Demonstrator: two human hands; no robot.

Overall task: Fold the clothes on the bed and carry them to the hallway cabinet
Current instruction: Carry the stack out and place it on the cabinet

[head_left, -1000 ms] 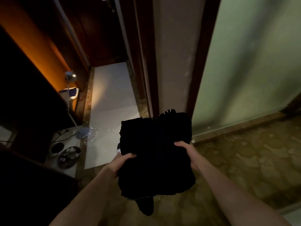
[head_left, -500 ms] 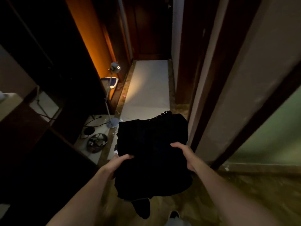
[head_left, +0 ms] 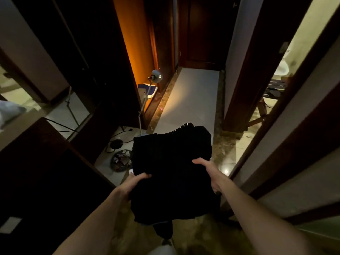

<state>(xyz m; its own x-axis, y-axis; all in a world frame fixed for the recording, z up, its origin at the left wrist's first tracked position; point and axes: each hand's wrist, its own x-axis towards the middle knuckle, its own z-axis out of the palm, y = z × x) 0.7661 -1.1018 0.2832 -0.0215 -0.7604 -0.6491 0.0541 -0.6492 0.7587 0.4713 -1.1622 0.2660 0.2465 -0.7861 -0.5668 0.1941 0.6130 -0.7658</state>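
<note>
A stack of folded black clothes (head_left: 172, 166) is held flat in front of me at waist height, over the floor of a dim hallway. My left hand (head_left: 135, 183) grips its left edge, thumb on top and fingers underneath. My right hand (head_left: 209, 173) grips the right edge the same way. A dark strip of cloth hangs from the stack's near edge. A dark wooden cabinet (head_left: 95, 57) lines the left side of the hallway, its side lit orange.
A floor lamp (head_left: 154, 78) stands left of the pale floor strip (head_left: 193, 100). Cables, a round black base and a dish of scraps (head_left: 120, 161) lie on the floor at left. A dark door (head_left: 200, 30) closes the far end. Open doorways stand at right.
My view has swung left and forward into the hallway. The cabinet and far door now fill the middle, and a doorway at right has opened up. Both hands keep their hold on the stack.
</note>
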